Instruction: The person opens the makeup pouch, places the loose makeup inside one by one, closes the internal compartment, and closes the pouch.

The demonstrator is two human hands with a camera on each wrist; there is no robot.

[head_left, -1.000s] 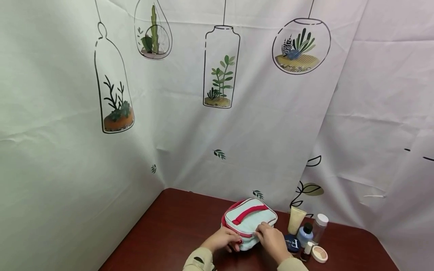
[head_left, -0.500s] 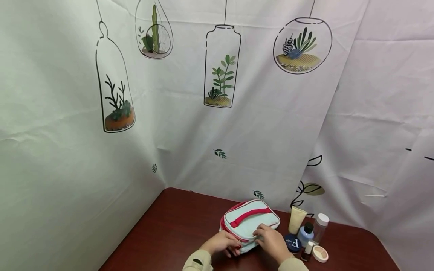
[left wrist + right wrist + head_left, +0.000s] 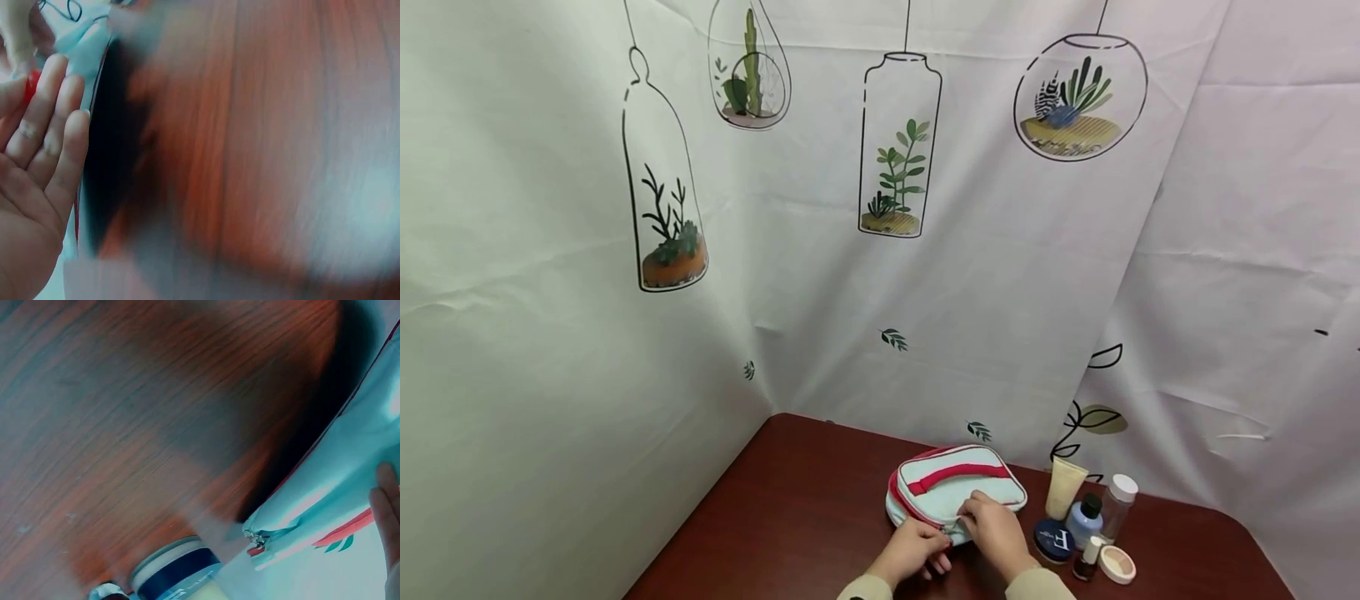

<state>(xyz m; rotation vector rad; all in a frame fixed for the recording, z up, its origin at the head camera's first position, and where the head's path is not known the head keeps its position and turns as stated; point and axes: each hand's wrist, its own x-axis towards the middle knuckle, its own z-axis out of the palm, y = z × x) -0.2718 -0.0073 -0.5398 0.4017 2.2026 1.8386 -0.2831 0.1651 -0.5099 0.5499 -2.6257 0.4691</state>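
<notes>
A pale mint toiletry bag (image 3: 936,505) with red piping and a red top handle (image 3: 958,475) sits on the dark red-brown table. My left hand (image 3: 913,550) is at its front left corner. Between thumb and forefinger it pinches a red zipper pull (image 3: 31,86), the other fingers held out straighter in the left wrist view. My right hand (image 3: 997,533) grips the bag's front edge with bent fingers, right of the left hand. The right wrist view catches its fingertips (image 3: 387,487) against the pale cloth, and a metal zipper end (image 3: 255,537) at the bag's corner.
Right of the bag stand a cream tube (image 3: 1064,488), a blue bottle with black cap (image 3: 1084,525), a clear bottle with white cap (image 3: 1117,507), a dark blue round case (image 3: 1054,540), a small dark bottle (image 3: 1086,560) and a round compact (image 3: 1117,565). Printed cloth hangs behind.
My left hand has slid a little right along the bag's front with the zipper pull. The bag has turned slightly, its handle lying more level. My right hand stays at the front edge.
</notes>
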